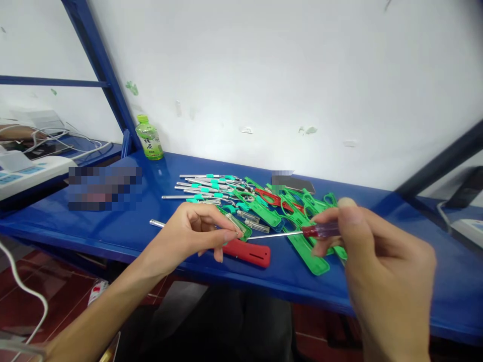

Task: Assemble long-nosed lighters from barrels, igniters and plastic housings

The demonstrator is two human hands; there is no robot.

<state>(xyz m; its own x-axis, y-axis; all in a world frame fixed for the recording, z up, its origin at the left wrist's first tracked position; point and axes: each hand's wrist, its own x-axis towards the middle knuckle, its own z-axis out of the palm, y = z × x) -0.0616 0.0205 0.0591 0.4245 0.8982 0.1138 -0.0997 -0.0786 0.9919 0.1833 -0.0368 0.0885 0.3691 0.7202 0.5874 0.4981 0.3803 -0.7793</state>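
Note:
My right hand [377, 251] is closed around the translucent purple-and-red handle of a screwdriver [275, 235], whose thin shaft points left. Its tip comes close to the thumb and fingertips of my left hand [199, 229], pinched together on something too small to make out. Just below those fingers a red lighter casing [251, 253] lies on the blue table, partly hidden by the hand. A metal lighter tube [156, 223] sticks out to the left from behind the same hand. Green plastic casing halves [307, 246] are heaped under and behind the screwdriver.
Behind my hands lie several metal tubes with teal parts [199, 186] and clear fuel cartridges [256, 224]. A dark phone [298, 185] rests by the wall. A green drink bottle [149, 138] stands at the back left, near a white power strip [33, 176].

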